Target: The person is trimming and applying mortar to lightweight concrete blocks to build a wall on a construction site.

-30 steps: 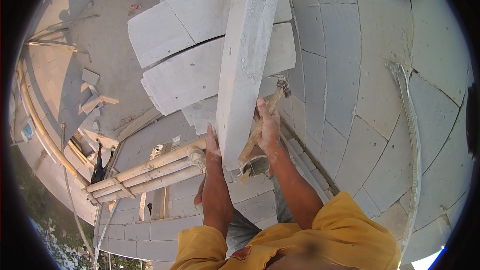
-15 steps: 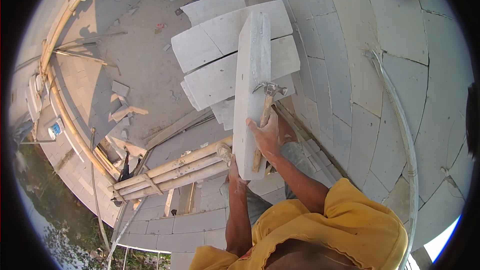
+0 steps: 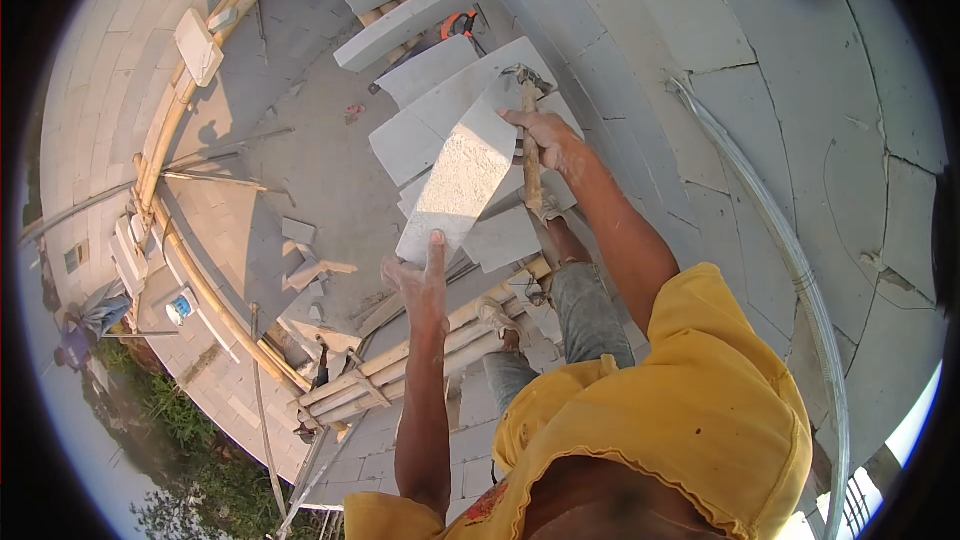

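Note:
A pale lightweight concrete block [image 3: 462, 178] is held up at a slant, a sunlit rough face showing. My left hand [image 3: 420, 278] grips its near lower end, thumb on the face and the other fingers partly hidden behind. My right hand [image 3: 548, 138] is closed round the wooden handle of a claw hammer [image 3: 531, 175], whose head lies by the block's far end. Fingers of that same hand also reach the block's right edge. Beneath and behind is a stack of similar blocks [image 3: 415, 145].
Block walling [image 3: 690, 120] rises on the right with a pale conduit [image 3: 790, 230] along it. Bamboo poles [image 3: 190, 260] curve round the left; more poles [image 3: 400, 375] lie near my feet. A saw with an orange handle [image 3: 460, 24] lies beyond the stack. Another person [image 3: 78, 338] is far left.
The block has swung from nearly straight ahead to a leftward slant, turning its rough face up. My left hand moved left and forward; my right hand, with the hammer, moved forward.

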### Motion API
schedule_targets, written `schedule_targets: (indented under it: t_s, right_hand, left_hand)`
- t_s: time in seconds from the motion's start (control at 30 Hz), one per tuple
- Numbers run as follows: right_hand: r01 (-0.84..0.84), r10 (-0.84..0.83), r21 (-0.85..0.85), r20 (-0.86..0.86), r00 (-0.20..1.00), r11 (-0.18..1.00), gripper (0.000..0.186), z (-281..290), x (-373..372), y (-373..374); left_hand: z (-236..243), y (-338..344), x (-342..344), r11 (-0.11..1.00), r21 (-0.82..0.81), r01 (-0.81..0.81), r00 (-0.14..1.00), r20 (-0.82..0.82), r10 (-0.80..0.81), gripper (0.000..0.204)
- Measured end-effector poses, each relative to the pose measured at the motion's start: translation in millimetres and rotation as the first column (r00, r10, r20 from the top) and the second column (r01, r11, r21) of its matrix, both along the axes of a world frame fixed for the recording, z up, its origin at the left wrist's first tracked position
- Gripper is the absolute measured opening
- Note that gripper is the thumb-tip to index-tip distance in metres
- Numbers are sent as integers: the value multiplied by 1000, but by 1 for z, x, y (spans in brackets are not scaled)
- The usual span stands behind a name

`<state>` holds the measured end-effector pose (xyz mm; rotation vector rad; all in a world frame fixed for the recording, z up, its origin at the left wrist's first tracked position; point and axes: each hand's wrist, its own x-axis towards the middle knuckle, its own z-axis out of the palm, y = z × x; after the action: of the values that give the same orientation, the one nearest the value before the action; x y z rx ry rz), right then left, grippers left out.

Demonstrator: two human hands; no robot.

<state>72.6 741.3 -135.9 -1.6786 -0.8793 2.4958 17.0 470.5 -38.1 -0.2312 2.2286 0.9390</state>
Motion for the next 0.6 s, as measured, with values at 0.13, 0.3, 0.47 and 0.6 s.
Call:
schedule_targets:
  t_s: [0.13,0.3,0.47,0.6]
  right_hand:
    - [-23,23,23,-7,1000,999,40,-5,-5,44]
    - [168,-169,49,14,986,985,33,-15,6,52]
    - [357,-356,103,-29,934,928,36,11,13,14]
    - [403,-402,134,-34,915,905,42,2,15,-12]
  left_hand:
    - [34,70,-28,979,81,185,915,-377,-142,96]
    - [36,95,-41,731,69,679,694,-385,-608,88]
    - [60,121,-24,458,-577,677,196,-458,-867,86]
    - [38,95,-22,645,-42,763,555,-469,-687,91]
